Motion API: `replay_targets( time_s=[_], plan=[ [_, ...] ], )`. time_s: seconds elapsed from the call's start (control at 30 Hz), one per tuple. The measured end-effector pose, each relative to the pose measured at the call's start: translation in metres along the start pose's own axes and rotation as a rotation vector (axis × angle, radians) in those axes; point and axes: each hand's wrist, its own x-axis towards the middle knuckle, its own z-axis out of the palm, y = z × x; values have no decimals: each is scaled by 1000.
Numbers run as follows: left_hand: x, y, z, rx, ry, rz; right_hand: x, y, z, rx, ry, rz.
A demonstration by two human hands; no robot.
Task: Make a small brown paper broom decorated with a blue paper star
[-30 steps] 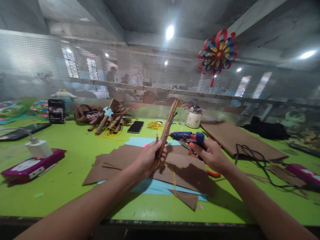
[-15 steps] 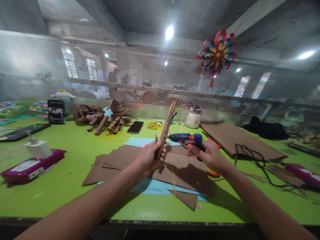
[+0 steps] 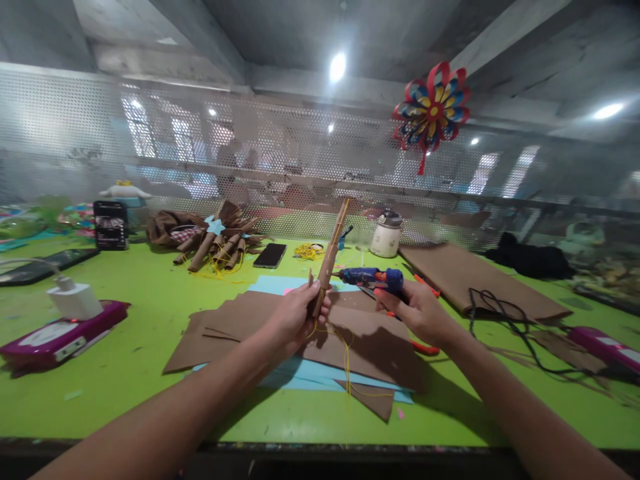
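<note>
My left hand is closed around the lower end of a rolled brown paper stick that tilts up and to the right. A yellow string hangs from it down to the table. My right hand grips a blue glue gun with orange trim. Its nozzle points left and touches the stick just above my left fingers. Both hands hover over brown paper sheets lying on a light blue sheet.
The green table carries a pile of rolled paper sticks, a black phone, a white jar, a large brown sheet, a black cable, purple cases and a white charger. A perforated metal screen stands behind.
The glue gun nozzle has slid slightly left and down against the stick. Both hands have otherwise stayed almost in place.
</note>
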Motion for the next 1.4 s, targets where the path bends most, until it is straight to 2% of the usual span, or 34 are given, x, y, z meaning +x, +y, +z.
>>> replay_targets(
  time_s=[0.13,0.23,0.47,0.6,0.7,0.77,0.83,0.87,0.9,0.97,1.1,1.2,1.3,1.4],
  plan=[
    [-3,3,3,15,27,-2,2,8,2,-179,97,-44],
    [-3,4,3,7,23,0,6,21,2,-336,116,-46],
    [2,1,-1,0,15,5,14,84,-5,-690,49,153],
    [3,0,-3,28,13,21,15,117,-17,-664,-60,314],
    [4,-2,-3,82,32,68,16,123,-23,-612,-50,338],
    [5,-5,-3,127,41,105,17,114,-23,-602,8,332],
    [7,-8,-3,196,47,143,18,91,-17,-543,84,306],
    [8,-9,-3,242,52,165,18,76,-12,-479,113,277],
    [9,-11,-3,294,57,196,18,59,-6,-296,173,219],
    [11,-14,-3,416,66,290,16,23,7,-52,203,118],
    [12,-18,-6,654,82,501,16,-33,31,30,159,-49],
    [9,-18,-5,774,68,624,19,-48,44,-25,177,-60],
    [5,-18,-4,875,38,707,23,-50,56,-154,246,-30],
    [2,-19,-4,933,49,730,25,-48,66,-201,268,3]
  ],
)
